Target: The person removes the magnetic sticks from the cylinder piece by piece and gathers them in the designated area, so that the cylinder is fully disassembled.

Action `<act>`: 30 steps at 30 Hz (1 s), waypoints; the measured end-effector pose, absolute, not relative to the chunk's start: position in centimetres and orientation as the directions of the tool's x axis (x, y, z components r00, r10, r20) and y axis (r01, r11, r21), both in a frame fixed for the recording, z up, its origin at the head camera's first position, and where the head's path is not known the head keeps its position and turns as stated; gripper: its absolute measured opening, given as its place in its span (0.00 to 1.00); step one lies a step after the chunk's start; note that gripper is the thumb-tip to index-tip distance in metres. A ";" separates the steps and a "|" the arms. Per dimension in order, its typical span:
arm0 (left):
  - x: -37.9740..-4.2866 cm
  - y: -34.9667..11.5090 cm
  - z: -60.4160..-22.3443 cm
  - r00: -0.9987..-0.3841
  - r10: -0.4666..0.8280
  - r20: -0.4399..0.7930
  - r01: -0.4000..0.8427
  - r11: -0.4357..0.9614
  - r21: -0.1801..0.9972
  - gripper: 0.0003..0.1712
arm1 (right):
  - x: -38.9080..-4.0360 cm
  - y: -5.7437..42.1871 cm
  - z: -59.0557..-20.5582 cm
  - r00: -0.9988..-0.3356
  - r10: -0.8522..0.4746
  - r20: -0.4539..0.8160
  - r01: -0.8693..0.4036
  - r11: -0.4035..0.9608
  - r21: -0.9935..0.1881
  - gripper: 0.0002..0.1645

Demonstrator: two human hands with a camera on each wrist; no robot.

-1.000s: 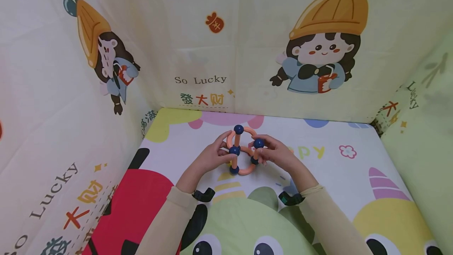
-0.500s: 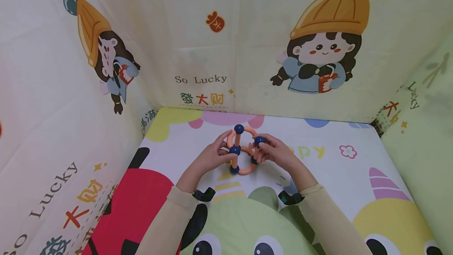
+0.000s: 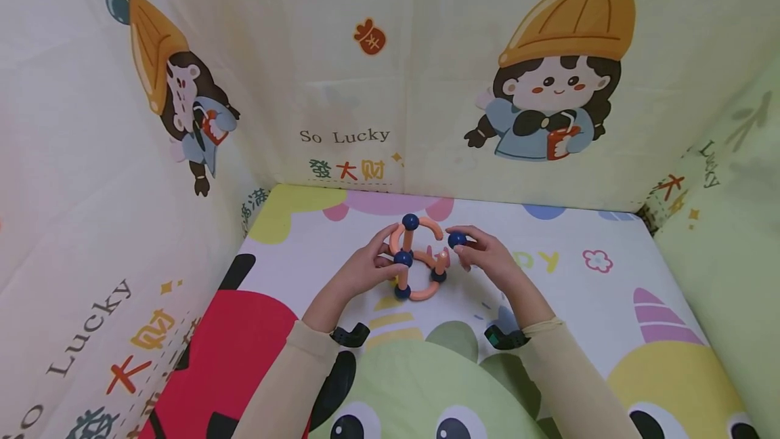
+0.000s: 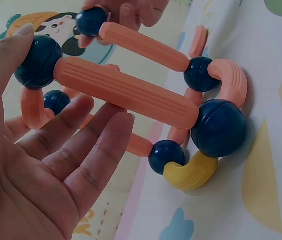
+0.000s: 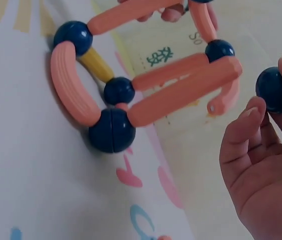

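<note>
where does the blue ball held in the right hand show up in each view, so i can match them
Head: the blue ball is right of centre, a little below mid-height, in the fingers of the right hand.
Left wrist: near the top edge, left of centre.
Right wrist: near the right edge, above mid-height.
Shared landmark: the straight orange stick nearest that ball.

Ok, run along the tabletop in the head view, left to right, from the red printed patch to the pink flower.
Red printed patch, left hand, orange-and-blue stick frame, separate blue ball, right hand, yellow letter Y, pink flower print.
</note>
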State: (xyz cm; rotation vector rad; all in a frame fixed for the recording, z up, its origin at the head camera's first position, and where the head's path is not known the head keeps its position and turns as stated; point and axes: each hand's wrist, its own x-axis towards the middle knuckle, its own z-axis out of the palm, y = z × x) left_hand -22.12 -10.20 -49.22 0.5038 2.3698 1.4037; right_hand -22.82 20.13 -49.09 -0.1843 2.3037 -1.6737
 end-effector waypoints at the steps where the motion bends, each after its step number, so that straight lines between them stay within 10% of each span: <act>1: -22.1 -10.2 -49.2 -0.880 0.462 -0.109 0.125 0.448 0.885 0.52 | -22.8 20.3 -49.1 -0.954 -0.262 -0.146 0.052 0.334 -0.941 0.27; 30: -22.2 -10.3 -49.2 -0.882 0.457 -0.113 0.122 0.452 0.884 0.52 | -25.6 27.8 -54.2 -0.965 -0.076 -0.250 0.147 0.633 -0.760 0.35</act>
